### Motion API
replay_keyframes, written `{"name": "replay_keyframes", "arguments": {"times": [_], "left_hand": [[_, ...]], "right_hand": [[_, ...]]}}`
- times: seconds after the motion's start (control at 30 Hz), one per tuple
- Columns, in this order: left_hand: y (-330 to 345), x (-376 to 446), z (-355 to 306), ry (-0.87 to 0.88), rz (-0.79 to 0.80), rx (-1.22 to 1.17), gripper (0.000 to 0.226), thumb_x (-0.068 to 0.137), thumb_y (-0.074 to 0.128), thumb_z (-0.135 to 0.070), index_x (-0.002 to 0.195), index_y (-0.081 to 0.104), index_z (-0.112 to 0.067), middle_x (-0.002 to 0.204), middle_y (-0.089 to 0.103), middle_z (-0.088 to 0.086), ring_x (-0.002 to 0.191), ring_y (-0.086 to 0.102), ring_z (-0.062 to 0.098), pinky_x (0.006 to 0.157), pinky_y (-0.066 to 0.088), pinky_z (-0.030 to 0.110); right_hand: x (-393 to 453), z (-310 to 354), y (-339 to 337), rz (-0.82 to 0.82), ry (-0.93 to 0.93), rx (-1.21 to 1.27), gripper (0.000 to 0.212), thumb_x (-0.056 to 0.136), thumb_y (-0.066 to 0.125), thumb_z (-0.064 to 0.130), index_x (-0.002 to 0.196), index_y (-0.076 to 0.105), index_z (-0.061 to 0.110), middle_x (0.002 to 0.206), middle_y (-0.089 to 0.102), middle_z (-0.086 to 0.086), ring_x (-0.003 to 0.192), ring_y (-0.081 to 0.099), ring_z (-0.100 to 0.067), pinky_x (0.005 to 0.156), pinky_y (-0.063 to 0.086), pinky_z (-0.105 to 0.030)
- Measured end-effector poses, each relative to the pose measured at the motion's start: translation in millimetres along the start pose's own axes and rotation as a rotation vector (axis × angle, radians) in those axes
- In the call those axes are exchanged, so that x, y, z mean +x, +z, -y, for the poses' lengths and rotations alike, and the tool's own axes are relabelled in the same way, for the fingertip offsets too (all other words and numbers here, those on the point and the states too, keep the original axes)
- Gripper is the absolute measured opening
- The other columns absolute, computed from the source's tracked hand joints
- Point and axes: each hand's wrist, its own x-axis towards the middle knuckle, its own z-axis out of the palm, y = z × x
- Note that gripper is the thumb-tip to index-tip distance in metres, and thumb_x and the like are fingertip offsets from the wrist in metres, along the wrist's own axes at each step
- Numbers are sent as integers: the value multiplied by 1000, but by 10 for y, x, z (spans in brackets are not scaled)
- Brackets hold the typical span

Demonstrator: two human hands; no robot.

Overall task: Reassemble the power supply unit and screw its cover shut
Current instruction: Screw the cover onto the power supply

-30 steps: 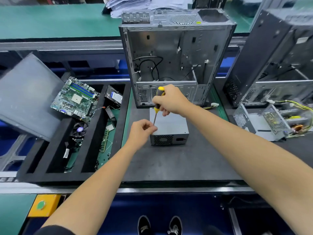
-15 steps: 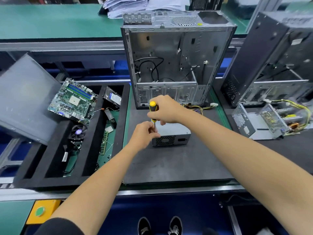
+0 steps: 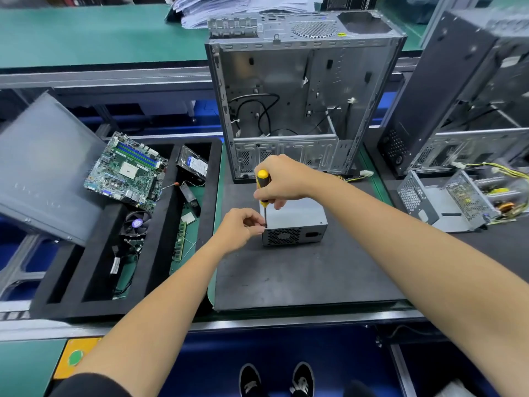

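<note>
In the head view, the PSU (image 3: 297, 222) sits on a dark mat (image 3: 300, 276), just in front of an open case (image 3: 297, 104) that stands upright at the mat's far edge. The right hand (image 3: 282, 180) is above the PSU's top left part, its fingers curled tight round the yellow and black handle of a screwdriver (image 3: 262, 187). The tool stands nearly upright, its thin shaft running down to the PSU's near left top corner. The left hand (image 3: 239, 229) is just left of that corner, fingers bent, thumb and forefinger pinched together at the shaft's tip; whether a screw is held there is too small to tell. The PSU's grilled fan face looks toward the person. Left of the PSU, a black foam tray (image 3: 86, 282) holds a motherboard (image 3: 127, 171), a fan (image 3: 136, 223) and a hard drive (image 3: 193, 164). Right of the PSU, well apart, lies a second PSU (image 3: 458, 202), opened, with yellow wires.
</note>
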Motion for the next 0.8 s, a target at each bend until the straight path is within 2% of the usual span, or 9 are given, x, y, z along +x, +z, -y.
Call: {"name": "replay_keyframes", "arguments": {"times": [0.2,0.4,0.5,0.63,0.73,0.8], "left_hand": [[19,-23,-2,6,-12,-55,7,80,74,-12,79,69,-17,77,67,-1,68,57,8,70,49,24],[14,20,13,21,-16,-35,5,80,74,-14,79,70,-12,80,69,10,69,58,14,72,51,35],[0,38,29,27,-1,-26,5,79,74,-13,79,70,-11,78,69,12,67,56,14,70,49,34],[8,43,17,28,41,-18,7,79,74,-11,77,69,-16,70,64,-2,63,51,8,66,45,25],[12,57,13,10,49,-36,8,79,74,-11,76,69,-17,67,62,-6,62,50,8,64,43,23],[4,63,19,0,55,-44,6,78,74,-11,77,69,-15,68,62,-5,63,50,9,64,42,24]], "right_hand": [[15,-13,12,-8,7,29,16,79,63,10,68,51,7,71,70,-13,49,68,-19,47,52,-25],[-1,-2,4,-17,7,19,20,80,63,12,67,48,10,73,70,-13,49,68,-17,46,49,-22],[-5,28,8,-2,23,21,19,81,63,12,68,50,8,72,69,-13,49,68,-18,44,49,-21],[9,53,-38,11,112,28,13,79,63,6,78,61,-6,72,70,-18,49,68,-22,48,57,-29],[6,79,-63,6,37,-154,12,79,68,14,76,63,3,72,69,-9,56,68,-17,57,58,-32],[-2,123,-51,3,-87,-249,13,79,73,17,81,62,11,71,61,4,67,60,-13,60,50,-29]]}}
